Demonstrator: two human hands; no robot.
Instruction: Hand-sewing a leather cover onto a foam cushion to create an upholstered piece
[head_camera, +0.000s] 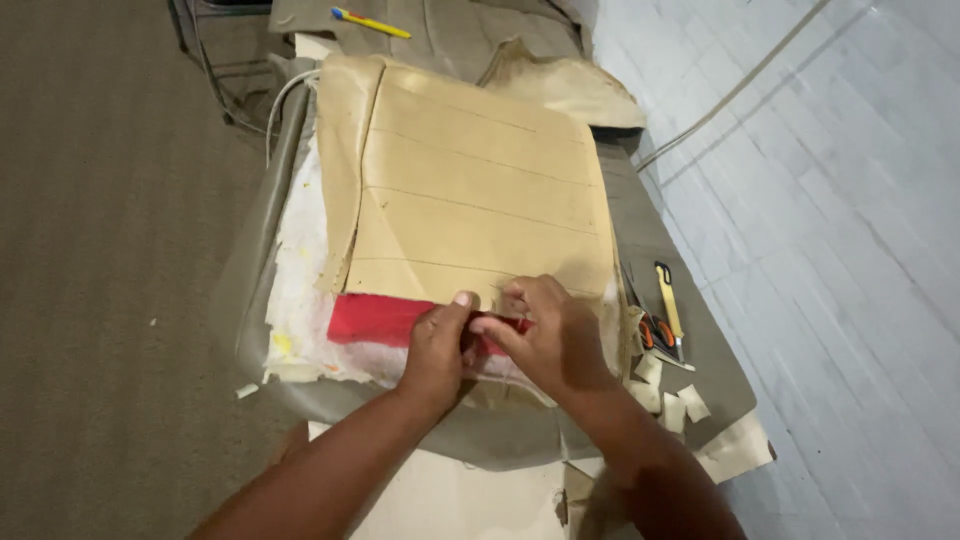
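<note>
A tan seat cover (470, 190) with stitched seams lies on a seat cushion, its white and yellow foam (300, 300) showing at the left. A red strip of fabric (375, 320) runs along the cover's near edge. My left hand (437, 350) pinches the strip's right part, thumb on top. My right hand (545, 335) grips the same red strip right beside it, fingers curled over the cover's edge. The two hands touch each other.
Scissors with orange handles (655, 332) and a yellow utility knife (668, 300) lie to the right, with several tan scraps (670, 400) nearby. A yellow and blue pen (370, 22) rests at the far end. Grey carpet is on the left, white tiled floor on the right.
</note>
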